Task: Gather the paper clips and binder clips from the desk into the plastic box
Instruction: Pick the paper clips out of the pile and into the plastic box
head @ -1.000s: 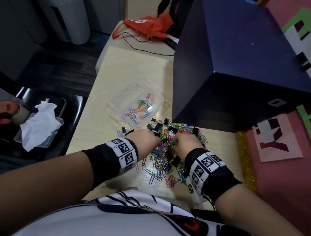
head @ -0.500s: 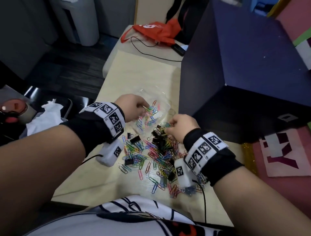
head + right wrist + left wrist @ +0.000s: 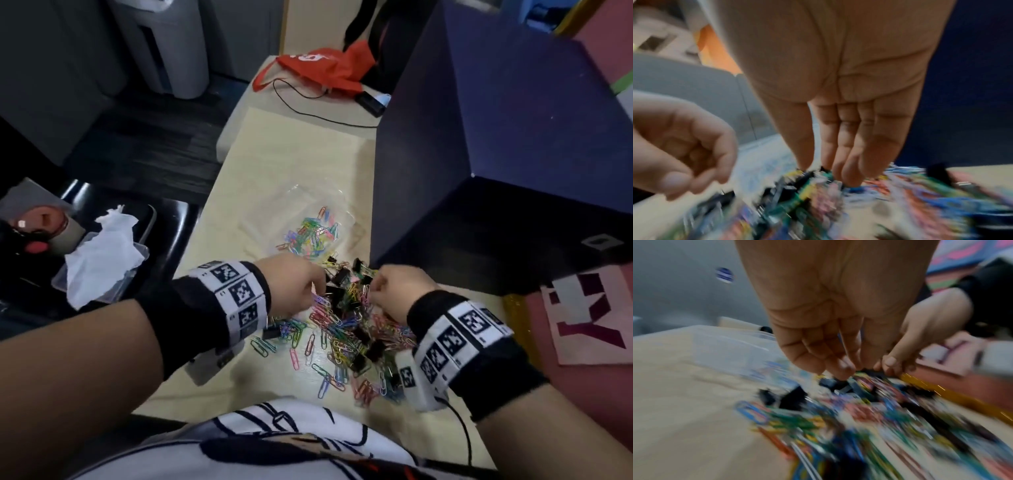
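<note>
1. The plastic box [image 3: 305, 219] sits on the desk [image 3: 294, 161], and it has some coloured paper clips inside.
2. Just on the near side of the box lies a big heap of paper clips [image 3: 342, 329] mixed with black binder clips [image 3: 340, 277]. Most of the clips are in this heap, so the job looks only partly done.
3. The left hand [image 3: 291, 284] is at the edge of the heap nearest the box. Its fingers [image 3: 840, 365] are bent down with the tips close together on the clips. The blur hides whether they have a clip.
4. The right hand [image 3: 397, 291] is beside it, on the same end of the heap. Its fingers [image 3: 851, 170] are nearly straight and poke down into the clips. It does not seem to hold any.
5. This looks like the grabbing step. The next move probably calls for both hands to squeeze a bunch and carry it over to the box.
6. The clips are small and tangly, so some may drop on the way.
</note>
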Demonstrator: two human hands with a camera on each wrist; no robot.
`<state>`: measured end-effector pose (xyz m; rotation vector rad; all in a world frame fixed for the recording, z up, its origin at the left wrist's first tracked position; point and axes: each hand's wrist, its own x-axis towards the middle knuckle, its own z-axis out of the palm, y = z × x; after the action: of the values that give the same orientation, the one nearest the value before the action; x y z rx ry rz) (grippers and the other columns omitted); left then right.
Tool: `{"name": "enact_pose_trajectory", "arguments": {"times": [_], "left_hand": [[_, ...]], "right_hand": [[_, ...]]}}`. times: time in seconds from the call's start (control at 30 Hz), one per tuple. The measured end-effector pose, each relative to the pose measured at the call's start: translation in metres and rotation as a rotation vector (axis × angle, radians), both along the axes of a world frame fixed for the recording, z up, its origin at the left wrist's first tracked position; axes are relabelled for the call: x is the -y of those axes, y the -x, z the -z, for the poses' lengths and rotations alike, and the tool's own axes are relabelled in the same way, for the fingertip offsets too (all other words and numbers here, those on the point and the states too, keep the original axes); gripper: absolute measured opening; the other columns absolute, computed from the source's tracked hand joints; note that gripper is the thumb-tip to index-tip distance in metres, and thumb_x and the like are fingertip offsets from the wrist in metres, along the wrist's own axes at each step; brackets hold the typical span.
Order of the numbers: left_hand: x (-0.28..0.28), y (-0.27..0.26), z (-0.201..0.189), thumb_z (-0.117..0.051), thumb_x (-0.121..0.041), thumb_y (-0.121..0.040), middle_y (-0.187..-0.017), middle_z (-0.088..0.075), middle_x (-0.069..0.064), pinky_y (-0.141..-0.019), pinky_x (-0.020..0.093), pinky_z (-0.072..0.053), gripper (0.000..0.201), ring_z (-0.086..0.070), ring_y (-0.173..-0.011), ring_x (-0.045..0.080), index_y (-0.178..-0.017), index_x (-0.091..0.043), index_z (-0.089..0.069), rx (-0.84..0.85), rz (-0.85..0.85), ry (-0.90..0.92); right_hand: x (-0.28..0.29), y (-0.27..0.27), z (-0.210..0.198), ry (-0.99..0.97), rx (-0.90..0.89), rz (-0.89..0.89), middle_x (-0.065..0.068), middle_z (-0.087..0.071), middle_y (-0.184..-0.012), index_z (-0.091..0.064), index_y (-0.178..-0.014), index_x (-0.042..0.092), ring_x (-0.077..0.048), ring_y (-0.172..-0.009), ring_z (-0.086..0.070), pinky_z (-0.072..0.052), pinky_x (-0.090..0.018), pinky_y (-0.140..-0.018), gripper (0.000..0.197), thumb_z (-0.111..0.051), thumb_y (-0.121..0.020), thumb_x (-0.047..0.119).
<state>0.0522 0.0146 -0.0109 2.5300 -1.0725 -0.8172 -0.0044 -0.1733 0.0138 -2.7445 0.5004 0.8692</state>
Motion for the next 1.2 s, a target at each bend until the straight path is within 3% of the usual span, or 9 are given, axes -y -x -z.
{"name": "enact_pose_trajectory", "arguments": {"times": [0.17,0.33,0.43,0.67,0.73,0.83,1.0,1.1,1.2], "left_hand": [[0.025,0.039,0.013,-0.05,-0.016,-0.089,-0.119,-0.05,0.003,-0.082,0.039,-0.05,0.041,-0.05,-0.108,0.026,-0.129,-0.025,-0.05,0.197,0.346,-0.112],[0.038,0.045,0.028,-0.051,-0.021,-0.091,-0.122,-0.047,0.004,-0.086,0.044,-0.048,0.043,-0.047,-0.11,0.027,-0.133,-0.028,-0.043,0.28,0.347,-0.14],[0.038,0.043,0.033,-0.052,-0.023,-0.09,-0.118,-0.049,0.005,-0.083,0.044,-0.048,0.04,-0.05,-0.107,0.027,-0.129,-0.03,-0.043,0.329,0.316,-0.147],[0.038,0.036,0.032,-0.049,-0.015,-0.09,-0.102,-0.052,0.005,-0.078,0.042,-0.052,0.034,-0.055,-0.093,0.026,-0.122,-0.026,-0.052,0.329,0.315,-0.144],[0.041,0.036,0.03,-0.049,-0.016,-0.091,-0.099,-0.052,0.003,-0.075,0.04,-0.051,0.026,-0.054,-0.09,0.024,-0.115,-0.024,-0.056,0.342,0.294,-0.127],[0.049,0.037,0.025,-0.049,-0.016,-0.091,-0.097,-0.054,0.003,-0.07,0.037,-0.05,0.02,-0.057,-0.089,0.024,-0.109,-0.019,-0.057,0.36,0.25,-0.105],[0.063,0.037,0.02,-0.05,-0.016,-0.089,-0.102,-0.054,0.004,-0.076,0.038,-0.048,0.029,-0.054,-0.095,0.025,-0.118,-0.016,-0.056,0.392,0.21,-0.056],[0.075,0.045,0.02,-0.05,-0.019,-0.087,-0.113,-0.052,0.005,-0.085,0.045,-0.049,0.035,-0.05,-0.104,0.026,-0.123,-0.017,-0.053,0.352,0.231,-0.061],[0.088,0.053,0.02,-0.053,-0.015,-0.087,-0.12,-0.049,0.005,-0.084,0.046,-0.049,0.041,-0.047,-0.109,0.028,-0.128,-0.018,-0.048,0.335,0.275,-0.125]], "right_hand": [[0.021,0.044,0.014,0.201,-0.199,-0.094,-0.009,-0.061,-0.116,-0.053,-0.119,0.012,-0.024,-0.104,-0.059,-0.046,-0.029,-0.08,0.033,-0.058,-0.089,0.024],[0.01,0.07,0.031,0.031,-0.106,0.052,-0.005,-0.035,-0.133,-0.038,-0.131,0.029,-0.025,-0.107,-0.057,-0.049,-0.033,-0.089,0.068,-0.074,-0.075,0.044],[0.003,0.077,0.039,-0.005,0.019,0.115,-0.005,-0.03,-0.134,-0.039,-0.129,0.028,-0.028,-0.108,-0.057,-0.05,-0.036,-0.091,0.06,-0.071,-0.079,0.039],[0.018,0.079,0.035,-0.039,0.19,0.116,-0.001,-0.057,-0.116,-0.066,-0.102,0.023,-0.016,-0.087,-0.058,-0.045,-0.021,-0.08,0.014,-0.061,-0.089,0.019],[0.028,0.076,0.026,-0.037,0.228,0.154,0.001,-0.062,-0.114,-0.068,-0.103,0.027,-0.012,-0.084,-0.057,-0.044,-0.018,-0.076,0.015,-0.059,-0.092,0.022],[0.043,0.069,0.015,-0.003,0.239,0.195,-0.002,-0.056,-0.127,-0.063,-0.117,0.03,-0.02,-0.103,-0.059,-0.045,-0.022,-0.084,0.032,-0.054,-0.092,0.012],[0.052,0.061,0.013,0.029,0.098,0.191,-0.005,-0.043,-0.138,-0.051,-0.132,0.029,-0.026,-0.114,-0.054,-0.051,-0.032,-0.087,0.061,-0.051,-0.083,-0.008],[0.046,0.07,0.013,0.15,0.162,0.084,-0.002,-0.036,-0.138,-0.047,-0.132,0.028,-0.025,-0.123,-0.04,-0.043,-0.035,-0.093,0.053,-0.054,-0.085,0.004],[0.035,0.074,0.019,0.091,0.1,0.007,-0.008,-0.035,-0.136,-0.041,-0.133,0.019,-0.03,-0.12,-0.046,-0.046,-0.039,-0.097,0.056,-0.064,-0.082,0.018]]}}
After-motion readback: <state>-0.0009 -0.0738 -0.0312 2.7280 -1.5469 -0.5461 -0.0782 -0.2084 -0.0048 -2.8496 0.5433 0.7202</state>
